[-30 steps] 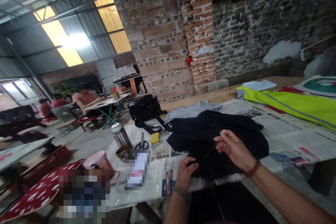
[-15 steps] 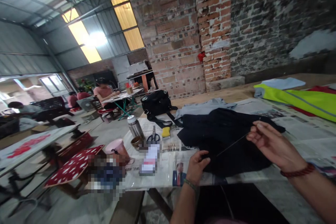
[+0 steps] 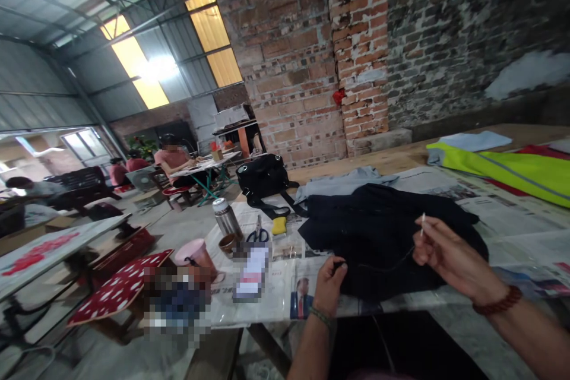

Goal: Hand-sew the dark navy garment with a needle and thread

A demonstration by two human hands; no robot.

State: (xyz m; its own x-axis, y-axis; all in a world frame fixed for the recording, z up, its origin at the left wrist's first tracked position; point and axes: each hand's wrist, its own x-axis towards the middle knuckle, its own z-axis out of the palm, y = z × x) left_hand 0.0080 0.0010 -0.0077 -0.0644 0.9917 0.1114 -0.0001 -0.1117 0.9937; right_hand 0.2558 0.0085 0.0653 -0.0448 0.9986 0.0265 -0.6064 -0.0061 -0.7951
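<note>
A dark navy garment (image 3: 374,228) lies spread on the newspaper-covered table in front of me. My left hand (image 3: 328,285) is closed in a pinch on its near left edge. Raised over the garment's right part, my right hand (image 3: 445,258) pinches a thin needle (image 3: 423,224) that points upward. A fine thread (image 3: 392,268) hangs slack between the right hand and the cloth near the left hand. Where the thread enters the fabric is too small to make out.
Left of the garment are scissors (image 3: 258,236), a yellow block (image 3: 279,225), a steel thermos (image 3: 227,218), a brown cup (image 3: 228,244) and a blurred phone (image 3: 252,273). Behind stand a black bag (image 3: 262,175) and grey cloth (image 3: 345,181). A fluorescent yellow garment (image 3: 507,173) lies right. A co-worker (image 3: 171,160) sits far off.
My right hand has come slightly left and lower, and the needle now stands upright in its fingers. The thread, straight and taut before, has gone slack. My left hand stays at the garment's edge.
</note>
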